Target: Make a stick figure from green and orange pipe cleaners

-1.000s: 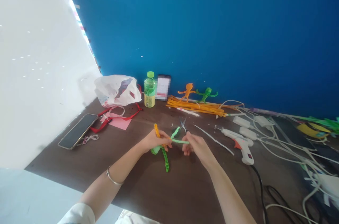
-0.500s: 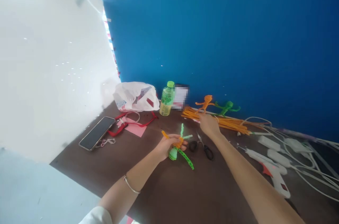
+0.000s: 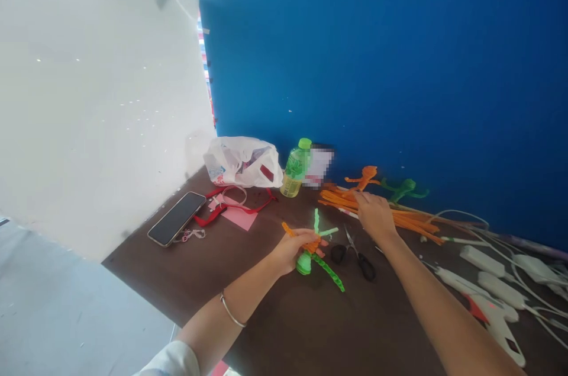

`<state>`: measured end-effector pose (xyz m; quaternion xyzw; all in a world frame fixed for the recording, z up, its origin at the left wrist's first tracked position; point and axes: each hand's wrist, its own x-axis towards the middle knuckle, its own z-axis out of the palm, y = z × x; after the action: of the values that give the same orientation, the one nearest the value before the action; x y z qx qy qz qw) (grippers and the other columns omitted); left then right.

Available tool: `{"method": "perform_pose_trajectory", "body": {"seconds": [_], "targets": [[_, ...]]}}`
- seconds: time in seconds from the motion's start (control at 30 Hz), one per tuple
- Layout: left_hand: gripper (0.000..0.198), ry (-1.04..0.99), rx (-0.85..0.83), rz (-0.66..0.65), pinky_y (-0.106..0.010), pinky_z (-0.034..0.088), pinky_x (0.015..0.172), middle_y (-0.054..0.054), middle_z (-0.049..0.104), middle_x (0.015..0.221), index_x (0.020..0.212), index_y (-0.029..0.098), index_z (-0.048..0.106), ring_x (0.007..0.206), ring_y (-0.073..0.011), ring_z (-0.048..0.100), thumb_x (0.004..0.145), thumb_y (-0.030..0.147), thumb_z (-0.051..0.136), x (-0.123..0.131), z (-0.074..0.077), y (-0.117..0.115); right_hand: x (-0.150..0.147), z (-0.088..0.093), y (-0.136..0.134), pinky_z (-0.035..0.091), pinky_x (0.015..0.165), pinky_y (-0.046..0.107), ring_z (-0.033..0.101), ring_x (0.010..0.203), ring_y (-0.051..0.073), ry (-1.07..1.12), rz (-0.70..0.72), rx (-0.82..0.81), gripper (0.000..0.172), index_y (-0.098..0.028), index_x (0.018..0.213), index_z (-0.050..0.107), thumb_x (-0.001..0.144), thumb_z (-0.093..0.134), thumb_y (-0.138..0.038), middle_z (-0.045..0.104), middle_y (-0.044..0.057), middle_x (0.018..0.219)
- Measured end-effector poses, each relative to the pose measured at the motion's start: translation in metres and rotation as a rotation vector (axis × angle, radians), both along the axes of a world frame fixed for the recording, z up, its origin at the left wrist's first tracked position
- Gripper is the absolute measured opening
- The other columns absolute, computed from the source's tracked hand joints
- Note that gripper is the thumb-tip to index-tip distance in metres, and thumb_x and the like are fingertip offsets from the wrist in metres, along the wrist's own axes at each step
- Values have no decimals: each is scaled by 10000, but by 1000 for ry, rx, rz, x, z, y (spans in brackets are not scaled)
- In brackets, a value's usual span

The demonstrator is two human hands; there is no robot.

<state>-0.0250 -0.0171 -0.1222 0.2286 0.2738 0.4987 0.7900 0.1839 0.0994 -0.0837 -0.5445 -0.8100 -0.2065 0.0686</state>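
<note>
My left hand (image 3: 298, 250) is closed around a small pipe-cleaner figure above the table's middle. The figure has a light green rounded part (image 3: 304, 263), orange windings, pale green stems at the top and a darker green crinkled strip (image 3: 331, 274) hanging to the right. My right hand (image 3: 375, 213) lies on the bundle of orange pipe cleaners (image 3: 410, 221), its fingers bent down among the strands and partly hidden. Just behind it stand an orange figure (image 3: 367, 177) and a green figure (image 3: 403, 189). Black-handled scissors (image 3: 350, 248) lie open between my hands.
On the right are a white glue gun (image 3: 488, 305), white adapters (image 3: 483, 260) and tangled cables. At the back stand a green-capped bottle (image 3: 296, 169) and a white plastic bag (image 3: 242, 163). A phone (image 3: 177, 219), pink paper (image 3: 239, 216) and red strap (image 3: 206, 220) lie left.
The view has turned slightly left, so everything sits further right. My right hand stays at the orange bundle, whose strands look more spread. My left hand keeps its hold on the figure.
</note>
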Motion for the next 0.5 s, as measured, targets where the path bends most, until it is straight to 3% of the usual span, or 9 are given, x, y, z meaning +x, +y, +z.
{"method": "perform_pose_trajectory", "body": {"seconds": [0.13, 0.3, 0.4, 0.5], "targets": [[224, -55, -2, 23, -344, 440, 656, -108, 648, 739, 732, 104, 546, 578, -156, 582, 586, 187, 695, 2, 0, -2, -3, 16, -28, 409, 717, 308, 558, 827, 216, 121, 162, 299, 409, -98, 1150, 512, 792, 319, -58, 619, 131, 896], [200, 32, 19, 13, -323, 434, 627, -98, 634, 737, 744, 83, 593, 541, -122, 545, 590, 174, 682, 5, 0, -6, -13, 35, -82, 422, 712, 249, 577, 785, 171, 251, 337, 482, 249, -157, 1030, 583, 804, 479, -139, 652, 70, 836], [157, 61, 57, -5, -309, 426, 624, -89, 621, 749, 722, 79, 606, 531, -101, 522, 613, 178, 661, 6, 2, -10, -20, 31, -116, 409, 694, 249, 576, 717, 153, 291, 350, 540, 248, -166, 1013, 598, 768, 562, -146, 659, 58, 781], [176, 98, 64, -3, -303, 419, 637, -83, 620, 775, 735, 94, 611, 558, -107, 532, 611, 201, 675, 6, 3, -12, -30, 12, -142, 385, 634, 247, 537, 592, 120, 359, 311, 559, 224, -170, 956, 622, 732, 617, -150, 648, 36, 697]]}}
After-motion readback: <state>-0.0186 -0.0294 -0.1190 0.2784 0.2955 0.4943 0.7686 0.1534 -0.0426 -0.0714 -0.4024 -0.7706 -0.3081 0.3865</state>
